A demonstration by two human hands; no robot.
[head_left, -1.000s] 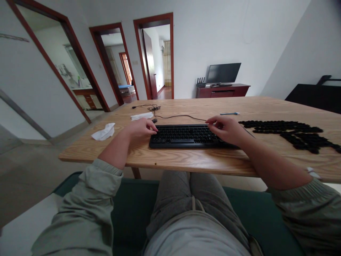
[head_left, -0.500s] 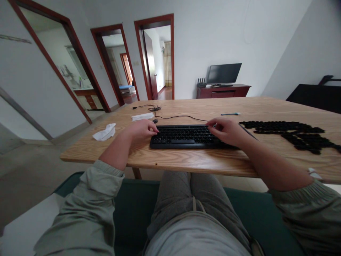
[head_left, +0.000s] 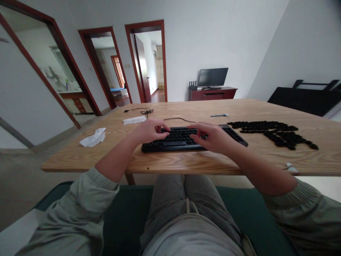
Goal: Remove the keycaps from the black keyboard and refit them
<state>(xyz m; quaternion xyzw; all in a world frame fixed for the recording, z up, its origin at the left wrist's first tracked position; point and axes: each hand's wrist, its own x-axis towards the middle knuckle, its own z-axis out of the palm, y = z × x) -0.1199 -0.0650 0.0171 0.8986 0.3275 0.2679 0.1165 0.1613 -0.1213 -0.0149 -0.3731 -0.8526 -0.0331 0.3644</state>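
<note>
A black computer keyboard [head_left: 173,145] lies near the front of the oak-grained wooden table [head_left: 74,160]. My left hand [head_left: 150,131] rests on its left half, fingers curled over the keys. My right hand [head_left: 213,137] lies across its middle, fingers spread on the keys and hiding part of them. Neither hand shows anything held, though small items under the fingers could be hidden. To the right of the keyboard is a spread of loose black keycaps [head_left: 271,131].
A crumpled white tissue [head_left: 93,138] and a folded white paper [head_left: 134,120] lie left of the keyboard. A black cable [head_left: 144,112] trails behind it, and a blue pen [head_left: 218,115] lies at the back. The table's front edge runs just above my lap.
My right hand has slid left onto the keyboard's middle, uncovering its right end, and the hands are closer together. The whole view has shifted as my head moved.
</note>
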